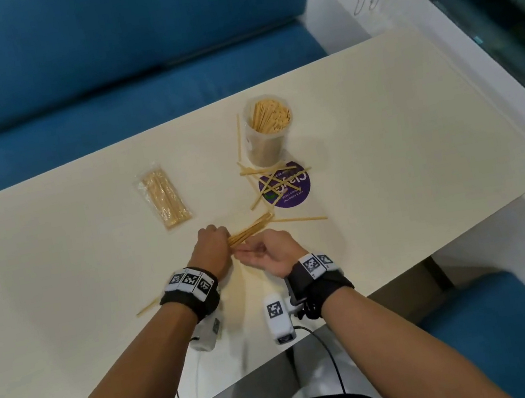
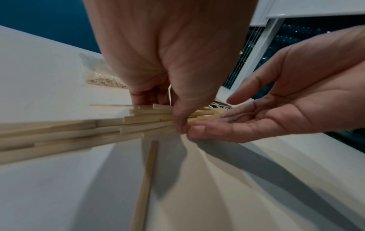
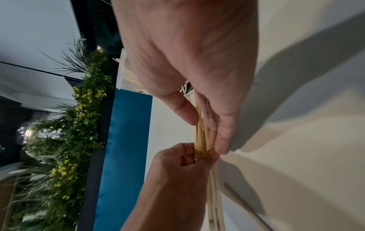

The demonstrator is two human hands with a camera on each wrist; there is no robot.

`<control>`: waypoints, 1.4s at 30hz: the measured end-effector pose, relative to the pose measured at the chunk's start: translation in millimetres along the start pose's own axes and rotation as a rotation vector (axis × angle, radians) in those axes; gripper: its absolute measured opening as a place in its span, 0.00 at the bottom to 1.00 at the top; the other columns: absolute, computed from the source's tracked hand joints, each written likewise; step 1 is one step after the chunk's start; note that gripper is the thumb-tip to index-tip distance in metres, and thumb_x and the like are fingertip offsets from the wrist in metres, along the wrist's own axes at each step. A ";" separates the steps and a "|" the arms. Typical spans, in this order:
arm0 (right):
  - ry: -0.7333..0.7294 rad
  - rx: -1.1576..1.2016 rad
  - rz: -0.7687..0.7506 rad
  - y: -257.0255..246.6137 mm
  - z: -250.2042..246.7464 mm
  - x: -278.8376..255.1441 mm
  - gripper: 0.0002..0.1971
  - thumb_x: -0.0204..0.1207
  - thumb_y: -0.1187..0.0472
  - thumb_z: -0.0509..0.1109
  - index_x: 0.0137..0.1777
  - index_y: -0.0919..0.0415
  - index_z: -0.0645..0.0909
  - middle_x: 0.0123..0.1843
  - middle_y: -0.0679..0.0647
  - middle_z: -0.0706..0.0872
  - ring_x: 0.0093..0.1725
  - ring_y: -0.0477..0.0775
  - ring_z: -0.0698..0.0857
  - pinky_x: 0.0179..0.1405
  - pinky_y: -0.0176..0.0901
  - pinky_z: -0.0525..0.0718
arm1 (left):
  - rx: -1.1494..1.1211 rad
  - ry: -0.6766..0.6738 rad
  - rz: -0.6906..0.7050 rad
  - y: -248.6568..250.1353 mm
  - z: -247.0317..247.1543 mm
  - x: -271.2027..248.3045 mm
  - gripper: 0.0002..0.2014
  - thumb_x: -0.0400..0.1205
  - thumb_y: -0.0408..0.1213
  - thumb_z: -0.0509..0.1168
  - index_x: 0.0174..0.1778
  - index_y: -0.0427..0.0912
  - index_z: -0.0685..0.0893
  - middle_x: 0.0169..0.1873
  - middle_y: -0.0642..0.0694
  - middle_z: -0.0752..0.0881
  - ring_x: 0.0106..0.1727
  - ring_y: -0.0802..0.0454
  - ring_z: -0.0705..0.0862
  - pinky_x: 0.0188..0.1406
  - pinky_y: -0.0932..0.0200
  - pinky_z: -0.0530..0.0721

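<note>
A bundle of thin pale wooden sticks (image 1: 250,228) lies low over the cream table (image 1: 57,268). My left hand (image 1: 214,238) grips it, fingers and thumb curled round its middle. In the left wrist view the bundle (image 2: 79,132) fans out from under that hand (image 2: 177,62). My right hand (image 1: 263,251) is palm up just right of the left, fingers straight under the bundle's far end. In the left wrist view its thumb stands apart (image 2: 296,101). The right wrist view shows the sticks (image 3: 201,129) running along my right hand (image 3: 197,62) into the left fist (image 3: 177,179).
A clear cup full of sticks (image 1: 268,128) stands at the back, with one stick beside it. Several loose sticks (image 1: 264,177) cross a round purple sticker (image 1: 298,192). A sealed plastic pack of sticks (image 1: 163,198) lies to the left. Single sticks lie near my wrists (image 1: 149,306) (image 2: 146,179). Blue sofa (image 1: 93,70) behind.
</note>
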State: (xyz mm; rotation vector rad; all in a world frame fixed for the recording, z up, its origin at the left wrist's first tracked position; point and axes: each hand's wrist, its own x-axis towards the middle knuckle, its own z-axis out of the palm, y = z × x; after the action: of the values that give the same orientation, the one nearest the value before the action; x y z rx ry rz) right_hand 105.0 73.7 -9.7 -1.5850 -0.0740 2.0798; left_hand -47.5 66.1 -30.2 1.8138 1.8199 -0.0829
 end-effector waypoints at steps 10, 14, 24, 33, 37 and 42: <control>-0.066 0.104 0.037 -2.4 -5.7 1.4 0.09 0.81 0.81 0.64 0.58 0.78 0.82 0.68 0.76 0.85 0.72 0.72 0.84 0.70 0.59 0.85 | 0.164 0.082 0.183 8.5 1.8 -10.1 0.16 0.62 0.18 0.75 0.41 0.32 0.79 0.35 0.34 0.80 0.32 0.36 0.80 0.28 0.51 0.71; -0.104 0.109 0.027 -6.8 -11.1 1.0 0.09 0.82 0.82 0.63 0.57 0.75 0.80 0.63 0.72 0.85 0.67 0.69 0.84 0.69 0.56 0.83 | 0.189 0.103 0.199 6.1 7.4 -7.9 0.17 0.59 0.20 0.75 0.40 0.33 0.79 0.35 0.35 0.79 0.32 0.39 0.80 0.25 0.51 0.78; 0.011 -0.147 -0.188 -20.1 -22.3 -4.4 0.13 0.84 0.72 0.67 0.67 0.70 0.82 0.51 0.66 0.91 0.44 0.58 0.91 0.44 0.46 0.91 | -0.061 0.145 0.191 9.8 -9.1 -5.6 0.15 0.71 0.14 0.60 0.50 0.31 0.74 0.41 0.39 0.73 0.39 0.42 0.71 0.36 0.50 0.67; 0.171 -0.711 -0.907 -78.3 -6.9 -41.7 0.17 0.94 0.56 0.55 0.72 0.60 0.80 0.65 0.53 0.84 0.65 0.52 0.82 0.64 0.41 0.80 | -0.199 0.117 0.186 30.5 -34.4 -5.3 0.02 0.86 0.31 0.56 0.49 0.41 0.69 0.34 0.44 0.76 0.32 0.44 0.75 0.30 0.50 0.69; 0.160 -0.982 -1.102 -74.7 -5.4 -30.5 0.15 0.93 0.60 0.57 0.71 0.64 0.81 0.67 0.56 0.83 0.66 0.50 0.80 0.67 0.37 0.75 | -0.211 0.102 0.208 40.9 -38.3 -3.9 0.03 0.87 0.32 0.54 0.48 0.43 0.68 0.35 0.44 0.77 0.32 0.44 0.75 0.32 0.48 0.73; 0.241 -0.974 -1.170 -79.6 -17.2 -25.6 0.06 0.86 0.63 0.70 0.52 0.63 0.88 0.51 0.54 0.86 0.50 0.51 0.83 0.51 0.24 0.74 | -0.170 0.015 0.216 49.9 -45.8 2.4 0.03 0.87 0.32 0.54 0.53 0.43 0.71 0.41 0.44 0.79 0.38 0.45 0.78 0.37 0.48 0.75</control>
State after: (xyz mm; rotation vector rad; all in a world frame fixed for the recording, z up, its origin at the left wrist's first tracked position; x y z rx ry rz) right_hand 154.5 126.9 35.1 -1.5718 -1.6647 0.8796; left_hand -16.2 91.7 24.2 1.8798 1.5779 0.1625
